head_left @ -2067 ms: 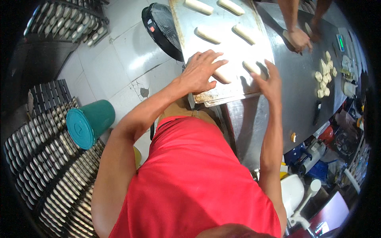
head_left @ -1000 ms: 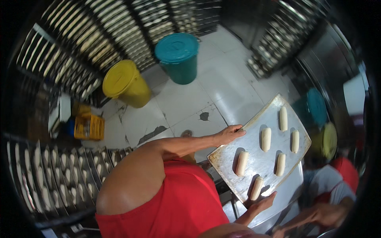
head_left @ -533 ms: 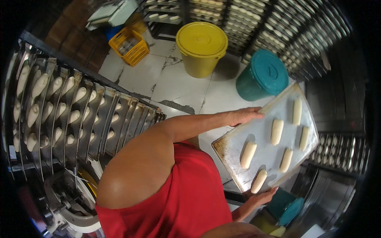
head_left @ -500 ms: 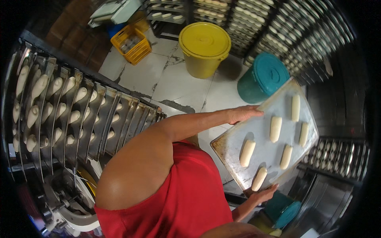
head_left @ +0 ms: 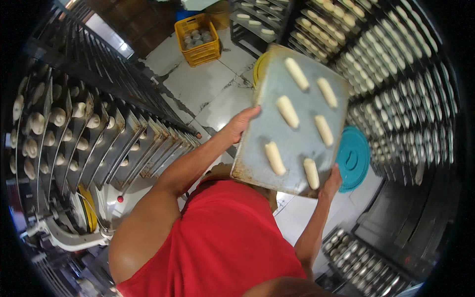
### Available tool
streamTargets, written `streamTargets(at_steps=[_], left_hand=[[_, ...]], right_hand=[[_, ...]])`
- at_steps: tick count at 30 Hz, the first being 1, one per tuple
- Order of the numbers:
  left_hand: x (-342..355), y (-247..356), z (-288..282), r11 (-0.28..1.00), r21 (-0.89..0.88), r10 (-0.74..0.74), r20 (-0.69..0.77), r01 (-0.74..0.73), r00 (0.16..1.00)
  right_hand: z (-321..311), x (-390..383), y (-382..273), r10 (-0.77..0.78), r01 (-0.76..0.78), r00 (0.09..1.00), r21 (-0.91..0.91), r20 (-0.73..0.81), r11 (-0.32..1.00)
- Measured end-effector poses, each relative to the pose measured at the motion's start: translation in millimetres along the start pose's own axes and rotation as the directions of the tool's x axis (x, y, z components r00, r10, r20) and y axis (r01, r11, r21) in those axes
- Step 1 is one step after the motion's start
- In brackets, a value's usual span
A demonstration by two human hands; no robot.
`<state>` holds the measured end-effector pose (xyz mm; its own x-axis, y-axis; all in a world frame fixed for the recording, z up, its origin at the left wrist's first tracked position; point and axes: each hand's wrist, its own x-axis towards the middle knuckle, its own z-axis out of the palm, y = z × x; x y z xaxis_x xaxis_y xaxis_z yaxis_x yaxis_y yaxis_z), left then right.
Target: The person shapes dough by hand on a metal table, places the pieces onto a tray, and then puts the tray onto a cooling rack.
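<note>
A flat metal baking tray (head_left: 302, 109) with browned edges is held out in front of me, tilted. Several pale, oblong dough rolls (head_left: 288, 112) lie spaced in two rows on it. My left hand (head_left: 242, 123) grips the tray's left edge, its fingers partly under the sheet. At the near right corner my right hand (head_left: 332, 182) is closed on the rim, with most of its fingers hidden beneath.
A rack of trays with dough pieces (head_left: 79, 128) stands at left; more loaded racks (head_left: 396, 84) line the right. A teal lidded bin (head_left: 354, 158) sits by the tray, which partly covers a yellow bin (head_left: 258, 72). An orange crate (head_left: 198, 42) rests on the tiled floor.
The tray has swung left and away from me with both hands still on it, and now hides most of the yellow bin. My view has turned to the right.
</note>
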<state>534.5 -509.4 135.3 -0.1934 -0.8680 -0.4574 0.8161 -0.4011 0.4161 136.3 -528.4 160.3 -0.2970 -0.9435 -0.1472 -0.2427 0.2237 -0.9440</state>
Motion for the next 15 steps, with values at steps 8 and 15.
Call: streamTargets(at_steps=[8,15], left_hand=[[-18.0,65.6,-63.5,0.868,-0.161,0.367,-0.429,-0.470,0.825],[15.6,115.4,-166.8,0.692,-0.288,0.462,-0.528,-0.662,0.713]], right_hand=[[184.4,152.0,-99.5,0.243,-0.136,0.677,-0.207,0.694,0.969],[340.8,257.6,-25.6,0.206,0.190,0.668,-0.432,0.715,0.882]])
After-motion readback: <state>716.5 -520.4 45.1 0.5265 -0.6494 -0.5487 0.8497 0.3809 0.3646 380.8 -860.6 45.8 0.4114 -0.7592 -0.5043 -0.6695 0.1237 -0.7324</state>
